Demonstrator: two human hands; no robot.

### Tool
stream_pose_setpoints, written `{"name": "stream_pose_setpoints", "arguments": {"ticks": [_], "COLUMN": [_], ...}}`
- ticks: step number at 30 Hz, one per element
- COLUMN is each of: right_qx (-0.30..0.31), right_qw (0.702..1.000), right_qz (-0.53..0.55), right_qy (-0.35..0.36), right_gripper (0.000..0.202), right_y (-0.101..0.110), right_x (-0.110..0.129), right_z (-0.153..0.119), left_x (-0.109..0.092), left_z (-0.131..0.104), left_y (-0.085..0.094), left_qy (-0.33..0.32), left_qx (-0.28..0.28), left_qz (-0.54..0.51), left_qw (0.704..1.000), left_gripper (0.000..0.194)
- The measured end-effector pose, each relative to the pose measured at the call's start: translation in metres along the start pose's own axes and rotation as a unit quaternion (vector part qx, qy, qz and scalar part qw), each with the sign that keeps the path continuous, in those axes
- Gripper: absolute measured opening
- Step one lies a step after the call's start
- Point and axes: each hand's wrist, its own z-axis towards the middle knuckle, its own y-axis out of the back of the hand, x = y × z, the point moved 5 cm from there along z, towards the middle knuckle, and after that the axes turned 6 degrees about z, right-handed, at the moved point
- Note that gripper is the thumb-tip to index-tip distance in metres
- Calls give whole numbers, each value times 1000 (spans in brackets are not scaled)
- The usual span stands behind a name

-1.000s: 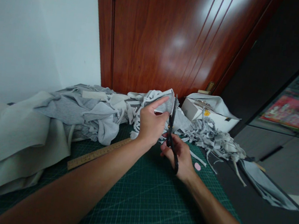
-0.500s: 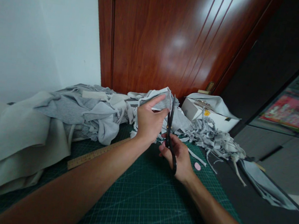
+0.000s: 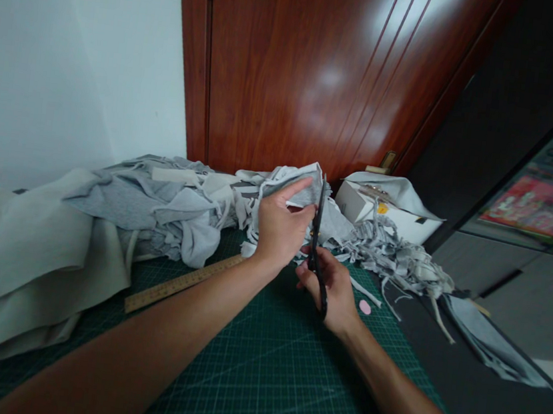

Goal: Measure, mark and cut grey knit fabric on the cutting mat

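Note:
My left hand (image 3: 281, 228) pinches a piece of light grey fabric (image 3: 305, 178) in the air above the far part of the mat. Its index finger lies stretched along the cloth. My right hand (image 3: 334, 288) is wrapped round the handles of black scissors (image 3: 317, 259), blades pointing up. Those blades stand at the right edge of the fabric, close beside my left fingertips, and look nearly closed. Whether cloth lies between them I cannot tell. Part of the fabric is hidden behind my left hand.
A green cutting mat (image 3: 257, 366) covers the table. On it lie a wooden ruler (image 3: 181, 284) and a pink disc (image 3: 365, 307). Grey fabric (image 3: 156, 202) is heaped at the left; cut strips (image 3: 401, 259) pile up at the right before a white box (image 3: 413, 225). A door stands behind.
My left hand and the fabric have shifted slightly to the right. The scissors have moved a little right too, and their blades are closer together.

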Motion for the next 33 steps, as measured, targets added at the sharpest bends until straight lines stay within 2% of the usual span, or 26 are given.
{"name": "stream_pose_setpoints", "arguments": {"ticks": [12,21,33], "right_qx": [-17,-11,-7], "right_qw": [999,999,998], "right_qz": [27,35,65], "right_qy": [-4,-5,-8], "right_gripper": [40,36,36], "right_y": [0,1,1], "right_x": [1,8,8], "right_z": [1,0,0], "left_x": [-8,-9,-8], "left_z": [-4,-2,0], "left_y": [2,2,4], "left_qy": [-13,-6,2], "left_qx": [3,-4,18], "left_qz": [42,27,8], "left_qw": [999,1000,1000], "left_gripper": [48,49,53]}}
